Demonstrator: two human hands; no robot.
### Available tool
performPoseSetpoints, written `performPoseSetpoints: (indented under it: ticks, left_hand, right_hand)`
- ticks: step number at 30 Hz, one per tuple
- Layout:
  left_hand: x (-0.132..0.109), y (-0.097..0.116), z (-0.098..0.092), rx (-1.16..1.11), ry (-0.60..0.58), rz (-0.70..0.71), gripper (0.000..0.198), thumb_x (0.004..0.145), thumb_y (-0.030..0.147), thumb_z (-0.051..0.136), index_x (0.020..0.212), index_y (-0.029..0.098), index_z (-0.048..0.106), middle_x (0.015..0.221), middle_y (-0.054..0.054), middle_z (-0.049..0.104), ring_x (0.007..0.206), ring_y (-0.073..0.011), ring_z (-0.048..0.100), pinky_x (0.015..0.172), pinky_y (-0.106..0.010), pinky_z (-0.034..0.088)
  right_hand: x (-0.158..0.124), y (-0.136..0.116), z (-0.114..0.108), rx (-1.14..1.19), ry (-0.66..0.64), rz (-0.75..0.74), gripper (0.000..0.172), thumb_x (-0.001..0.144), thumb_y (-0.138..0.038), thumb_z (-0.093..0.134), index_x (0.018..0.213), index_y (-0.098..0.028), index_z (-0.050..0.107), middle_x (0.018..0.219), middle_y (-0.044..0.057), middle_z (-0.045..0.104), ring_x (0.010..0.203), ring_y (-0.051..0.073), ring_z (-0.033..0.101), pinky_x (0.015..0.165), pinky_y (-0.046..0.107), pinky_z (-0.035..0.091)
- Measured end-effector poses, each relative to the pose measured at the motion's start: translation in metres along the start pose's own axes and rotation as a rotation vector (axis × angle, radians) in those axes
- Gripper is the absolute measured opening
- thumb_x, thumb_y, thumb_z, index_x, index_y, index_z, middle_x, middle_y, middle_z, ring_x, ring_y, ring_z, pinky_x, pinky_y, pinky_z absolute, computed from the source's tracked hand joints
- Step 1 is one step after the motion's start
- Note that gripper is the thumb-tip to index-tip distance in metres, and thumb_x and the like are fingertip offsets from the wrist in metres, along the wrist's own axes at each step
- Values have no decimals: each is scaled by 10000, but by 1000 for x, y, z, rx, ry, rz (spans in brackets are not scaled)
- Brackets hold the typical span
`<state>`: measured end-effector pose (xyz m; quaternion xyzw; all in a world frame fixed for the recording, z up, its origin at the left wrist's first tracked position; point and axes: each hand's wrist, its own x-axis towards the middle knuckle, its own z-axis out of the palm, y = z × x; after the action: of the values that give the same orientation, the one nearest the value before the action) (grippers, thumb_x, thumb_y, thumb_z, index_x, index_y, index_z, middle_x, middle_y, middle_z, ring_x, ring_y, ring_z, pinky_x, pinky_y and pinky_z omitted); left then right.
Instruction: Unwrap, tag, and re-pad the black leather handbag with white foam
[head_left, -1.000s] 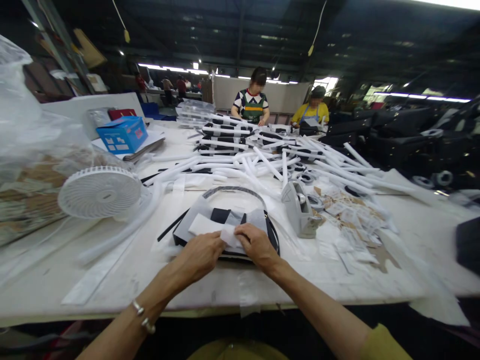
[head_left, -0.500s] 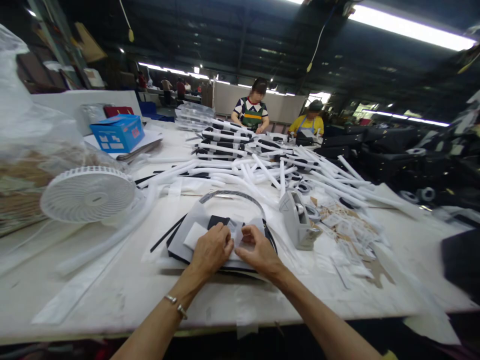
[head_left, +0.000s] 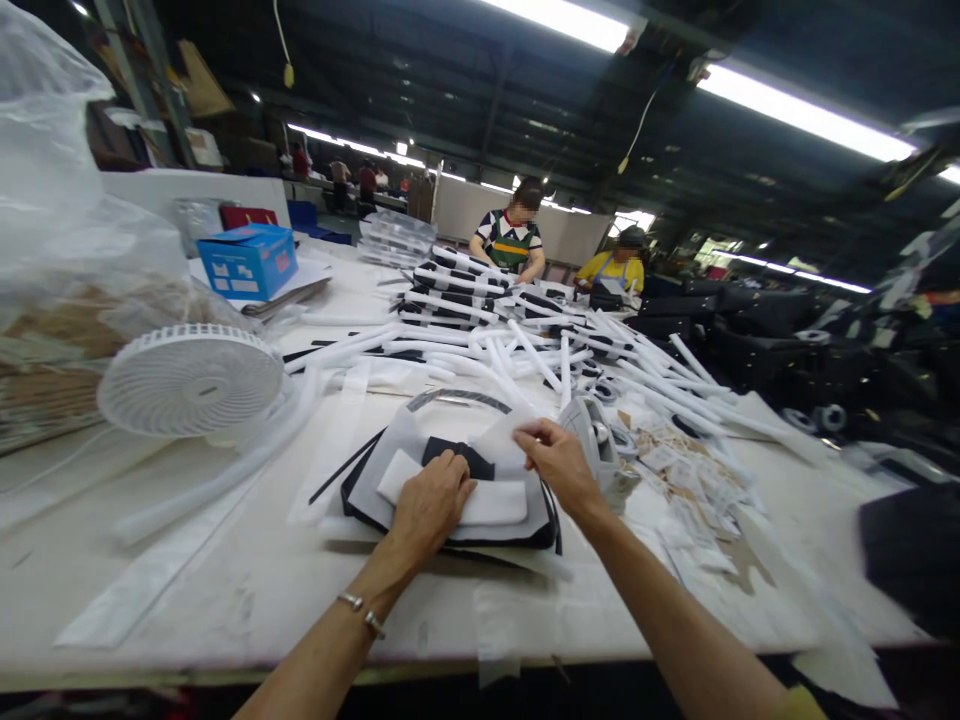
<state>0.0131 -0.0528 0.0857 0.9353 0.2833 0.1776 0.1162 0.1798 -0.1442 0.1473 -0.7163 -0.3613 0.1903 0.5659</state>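
Note:
On the table in front of me lies a flat black bag [head_left: 551, 530] with white tissue-like sheeting over it and a wrapped strap [head_left: 480, 398] arching behind. A folded white foam pad [head_left: 499, 503] and a small black piece [head_left: 474, 458] rest on top. My left hand [head_left: 433, 498] lies across the pad with its fingers curled together at the black piece. My right hand [head_left: 561, 462] is raised at the bag's right side, thumb and fingers pinching the edge of a thin translucent white sheet [head_left: 504, 440].
A white fan [head_left: 191, 380] and a blue box [head_left: 249, 262] stand left, near a big plastic bag [head_left: 52, 230]. Right are a white dispenser-like object [head_left: 596, 435] and loose tags [head_left: 682, 475]. White-wrapped handles [head_left: 450, 340] lie behind; two co-workers [head_left: 514, 240] work across the table.
My right hand has moved right and up, drawing the translucent sheet away from the middle. The foam pad and black piece are now more exposed. My left hand stays nearly in place.

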Motion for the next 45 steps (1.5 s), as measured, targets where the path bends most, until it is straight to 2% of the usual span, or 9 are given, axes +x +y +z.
performPoseSetpoints:
  ticks: [3, 7, 11, 15, 21, 28, 35, 41, 45]
  left_hand:
    - [0, 0, -1, -17, 5, 10, 83, 945, 295, 473, 932, 231, 525, 955, -1, 566, 861, -170, 581, 638, -269, 412]
    - [0, 0, -3, -37, 5, 25, 73, 938, 285, 483, 909, 239, 533, 939, 8, 565, 856, -160, 590, 633, -258, 413]
    - [-1, -1, -2, -55, 17, 26, 58, 926, 278, 502, 901, 239, 537, 936, 8, 570, 863, -164, 597, 651, -258, 434]
    - [-3, -2, 0, -77, 33, 15, 117, 918, 256, 503, 1031, 241, 528, 1011, -7, 577, 914, -175, 603, 697, -267, 468]
    - [-6, -4, 1, -175, 95, 55, 612, 881, 107, 470, 1412, 337, 272, 1378, -21, 447, 1086, -168, 574, 719, -256, 504]
    - [-6, -8, 1, -178, -2, 147, 301, 912, 111, 445, 1096, 282, 610, 1066, 20, 662, 959, -166, 570, 824, -272, 470]
    - [-4, -7, 0, -186, -31, 121, 334, 922, 123, 448, 1165, 282, 614, 1129, 13, 679, 980, -168, 567, 863, -277, 455]
    - [-4, -6, 0, -177, -24, 127, 393, 911, 99, 441, 1208, 296, 606, 1198, 27, 670, 995, -167, 577, 890, -279, 459]
    - [-3, -6, 0, -184, -33, 136, 417, 906, 92, 434, 1221, 298, 612, 1230, 34, 665, 1021, -165, 589, 942, -295, 450]
  right_hand:
    - [32, -20, -19, 131, 47, 110, 200, 673, -285, 746, 733, -177, 589, 502, -58, 548, 401, 106, 538, 361, 192, 400]
    - [74, -43, -35, 167, 86, 129, 212, 699, -143, 712, 702, -190, 505, 597, -27, 628, 588, 155, 683, 561, 271, 578]
    - [87, -57, -38, 113, 101, 94, 203, 700, -99, 704, 668, -182, 522, 584, -21, 640, 593, 139, 674, 635, 278, 580]
    - [39, -59, -26, -35, -46, -53, 93, 701, -151, 727, 700, -175, 637, 647, -8, 688, 626, 134, 651, 667, 255, 534]
    - [-86, -24, 2, -652, -451, -708, 116, 878, -211, 583, 817, -206, 681, 740, 18, 718, 690, 143, 642, 695, 268, 443]
    - [-156, 4, -13, -654, -678, -843, 121, 911, -325, 571, 973, -244, 636, 730, -5, 721, 613, 140, 649, 614, 298, 458]
    - [-166, 57, -41, -864, -507, -748, 523, 814, -121, 563, 1327, -206, 502, 1327, 117, 589, 1208, 280, 543, 988, 459, 463]
    - [-158, 85, -8, -678, -320, -862, 336, 840, -89, 516, 1133, -224, 611, 1099, 75, 708, 1092, 247, 619, 951, 458, 495]
    - [-161, 78, -11, -463, -283, -835, 309, 835, -50, 498, 1059, -234, 604, 983, 42, 738, 1028, 193, 663, 1036, 436, 457]
